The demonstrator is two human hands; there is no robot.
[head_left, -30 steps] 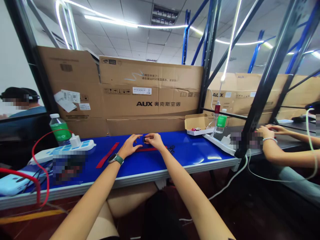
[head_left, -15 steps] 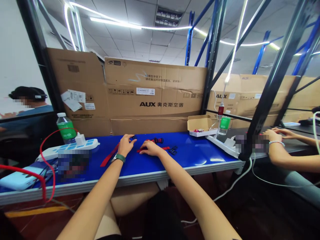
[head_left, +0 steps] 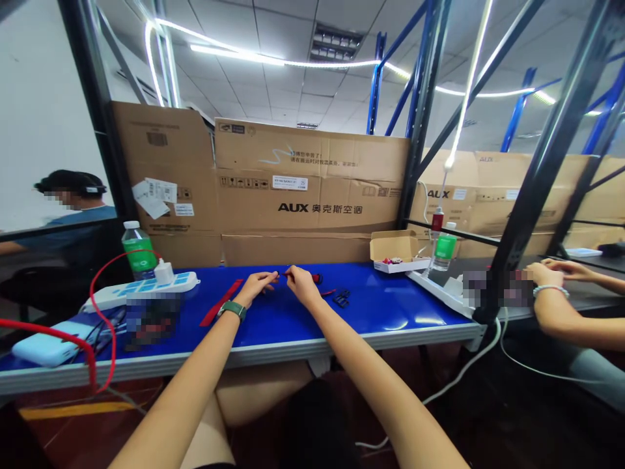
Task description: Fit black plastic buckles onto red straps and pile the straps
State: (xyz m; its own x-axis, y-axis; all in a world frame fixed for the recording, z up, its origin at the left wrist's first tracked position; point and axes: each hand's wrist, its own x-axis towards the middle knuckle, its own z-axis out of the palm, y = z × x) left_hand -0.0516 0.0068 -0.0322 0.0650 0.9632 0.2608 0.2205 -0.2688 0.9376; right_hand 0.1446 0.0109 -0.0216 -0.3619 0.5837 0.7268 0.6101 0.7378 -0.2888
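Small dark piece: between our two hands, pinched in the fingertips of our left hand. Our right hand: fingertips drawn together just beside the piece; what they grip, we cannot tell. Our hands stand close but apart. Red strap: flat on the blue desk, left of our left hand. Black buckles: right of our right hand, near a red-and-black bundle. Farther out: open carton, right; white power strip, left.
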